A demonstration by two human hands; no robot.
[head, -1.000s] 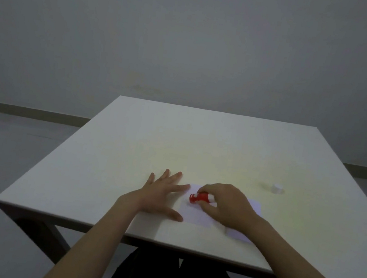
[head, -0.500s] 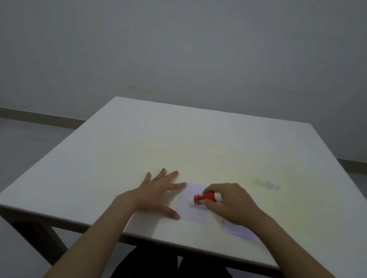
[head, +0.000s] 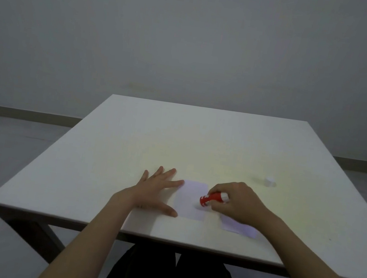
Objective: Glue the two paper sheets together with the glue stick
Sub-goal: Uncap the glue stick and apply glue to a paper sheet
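A small white paper sheet (head: pixel 189 198) lies flat near the table's front edge. My left hand (head: pixel 154 192) rests flat on the table beside it, fingers spread, with index fingertip and thumb at the sheet's left edge. My right hand (head: pixel 238 203) grips a red glue stick (head: pixel 213 198), tilted with its lower end down on the sheet's right side. A second white sheet (head: pixel 239 228) lies to the right, mostly hidden under my right wrist.
The white table (head: pixel 201 141) stretches far ahead. A small white cap (head: pixel 269 182) stands on it to the right, beyond my right hand. The table's front edge runs just below the sheets. Dark trousers show under the table.
My right hand has slid the glue stick rightward across the first sheet, uncovering more of the paper. My left hand stays flat at the sheet's left edge.
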